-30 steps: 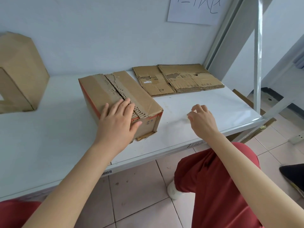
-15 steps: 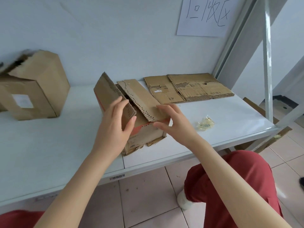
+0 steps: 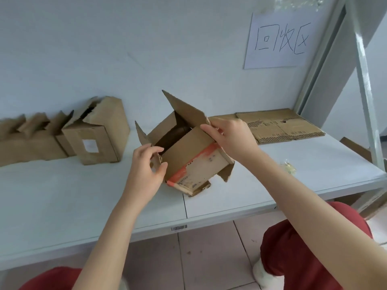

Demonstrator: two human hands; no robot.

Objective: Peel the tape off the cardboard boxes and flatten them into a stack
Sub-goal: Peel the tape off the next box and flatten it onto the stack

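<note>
Box (image 3: 194, 155) opened wide since half a second ago: I log left hand (image 3: 146, 166) pinching its near corner, right hand (image 3: 232, 137) gripping a flap edge, box tilted on the table (image 3: 62, 195), flattened cardboard (image 3: 282, 126) behind, at right.

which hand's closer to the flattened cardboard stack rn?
Right. The right hand grips the open box's flap just left of the flattened stack; the left hand holds the box's opposite corner, farther left.
</note>
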